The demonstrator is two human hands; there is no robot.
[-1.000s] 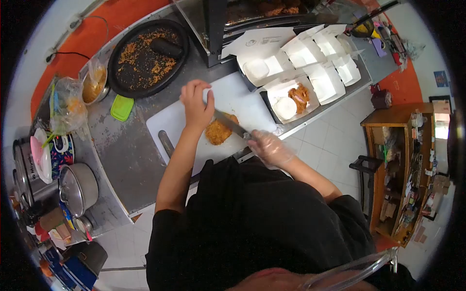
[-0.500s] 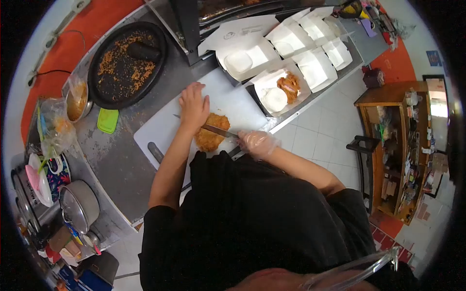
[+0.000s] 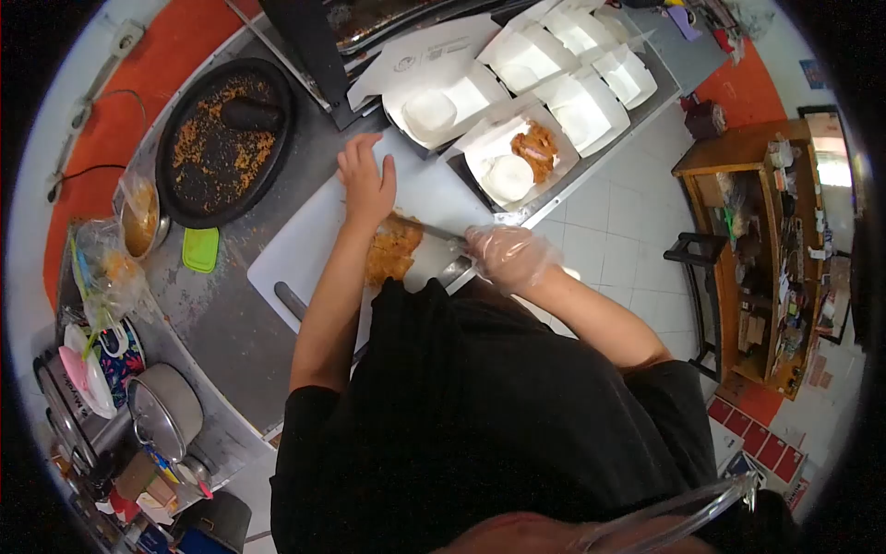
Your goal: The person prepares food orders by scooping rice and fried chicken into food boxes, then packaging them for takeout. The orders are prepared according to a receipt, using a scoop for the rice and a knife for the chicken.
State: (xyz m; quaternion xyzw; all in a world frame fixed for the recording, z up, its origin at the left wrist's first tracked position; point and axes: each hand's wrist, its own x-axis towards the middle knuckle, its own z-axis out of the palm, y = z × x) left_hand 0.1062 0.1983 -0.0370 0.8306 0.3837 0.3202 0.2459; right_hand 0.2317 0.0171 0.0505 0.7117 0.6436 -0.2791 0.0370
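A browned, breaded fried cutlet point(image 3: 391, 256) lies on a white cutting board point(image 3: 300, 254), its near edge close to the black shirt. My right hand point(image 3: 508, 257), in a clear plastic glove, grips a knife point(image 3: 434, 231) by the handle. The blade lies across the cutlet's far part, and its tip is hidden near my left wrist. My bare left hand point(image 3: 367, 182) is over the board beyond the cutlet, fingers stretched and thumb apart, with nothing seen in it.
Paper boxes with rice point(image 3: 429, 113) line the counter's far right; one holds fried chicken pieces point(image 3: 535, 150). A dark stone mortar point(image 3: 171, 198) with orange-brown paste, a green lid point(image 3: 200, 250), a bowl of sauce point(image 3: 140, 231) and a metal pot point(image 3: 175, 397) are on the left.
My right hand has drawn the knife to the right, away from my left hand. My left hand sits slightly farther from my body, and the view has shifted a little.
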